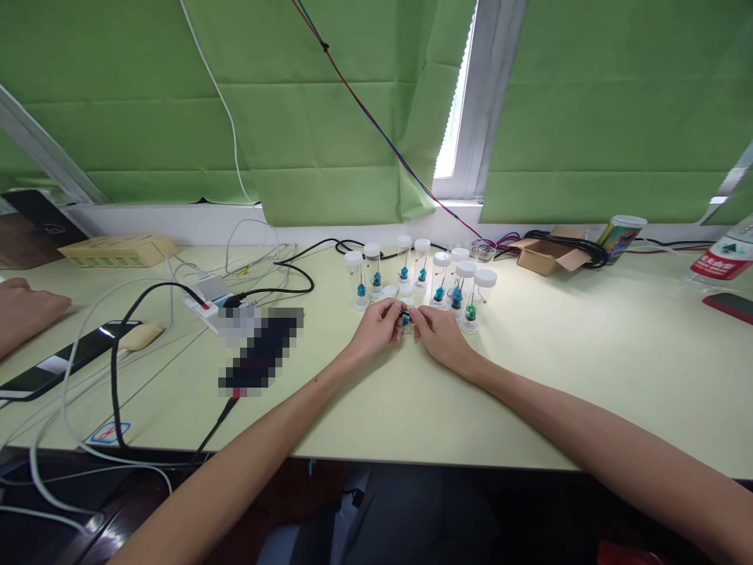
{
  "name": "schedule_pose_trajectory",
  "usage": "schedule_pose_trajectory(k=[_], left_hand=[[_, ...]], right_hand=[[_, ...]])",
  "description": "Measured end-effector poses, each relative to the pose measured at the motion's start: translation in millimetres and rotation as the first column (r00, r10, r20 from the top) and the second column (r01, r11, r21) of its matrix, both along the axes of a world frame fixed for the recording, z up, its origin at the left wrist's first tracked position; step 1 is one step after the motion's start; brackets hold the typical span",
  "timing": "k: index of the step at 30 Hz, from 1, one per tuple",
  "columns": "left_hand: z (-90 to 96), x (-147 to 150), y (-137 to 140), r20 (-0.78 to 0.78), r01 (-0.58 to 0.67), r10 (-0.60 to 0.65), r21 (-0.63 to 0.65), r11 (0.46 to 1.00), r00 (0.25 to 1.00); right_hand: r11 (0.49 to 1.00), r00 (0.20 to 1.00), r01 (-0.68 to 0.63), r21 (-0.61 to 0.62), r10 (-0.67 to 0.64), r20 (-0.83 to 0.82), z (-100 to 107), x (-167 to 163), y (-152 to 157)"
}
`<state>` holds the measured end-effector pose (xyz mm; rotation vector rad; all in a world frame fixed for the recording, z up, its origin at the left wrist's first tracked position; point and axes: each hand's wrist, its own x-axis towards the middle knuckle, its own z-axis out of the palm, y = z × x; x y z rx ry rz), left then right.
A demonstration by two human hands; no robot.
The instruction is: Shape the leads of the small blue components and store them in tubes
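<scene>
My left hand [375,326] and my right hand [441,336] meet over the table, fingers pinched from both sides on a small blue part [405,319] with a dark, wire-like piece at its top. Fingers cover much of it, so its exact kind is unclear. Just beyond stand several clear tubes with white caps, such as the upright tube [375,267] on the left. Most contain a similar blue piece with a thin dark stem. The nearest tube on the right [474,302] has a green piece inside. White caps [405,289] show right behind my fingers.
On the left lie a pixelated dark device [262,349] on a cable, a power strip [205,302], tangled cords and a phone [64,359]. Another person's hand [29,310] rests at the far left. An open cardboard box [544,255], a can [620,235] and a bottle [723,255] stand right.
</scene>
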<state>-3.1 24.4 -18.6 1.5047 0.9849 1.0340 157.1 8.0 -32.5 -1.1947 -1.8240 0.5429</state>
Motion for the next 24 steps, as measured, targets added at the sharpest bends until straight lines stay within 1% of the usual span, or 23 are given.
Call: schedule_pose_trajectory(k=[4,7,14,24], left_hand=[[2.9,0.0,-0.7,0.045,-0.070,0.072,-0.053,0.996,0.996],[4.6,-0.2,-1.3,0.089,-0.090,0.098,-0.089,0.992,0.991],[4.3,0.0,-2.3,0.065,-0.050,0.055,-0.078,0.996,0.996],[5.6,-0.2,-3.1,0.036,-0.022,0.024,-0.059,0.998,0.999]], right_hand=[[1.000,0.999,-0.009,-0.030,0.008,-0.031,-1.4,0.6,-0.8],[0.999,0.998,-0.046,-0.020,0.045,-0.043,-2.7,1.4,-0.9],[0.998,0.996,-0.069,0.011,0.070,-0.060,-6.1,2.0,2.5],[0.998,0.998,-0.060,0.003,0.060,-0.001,-2.1,0.0,2.0]])
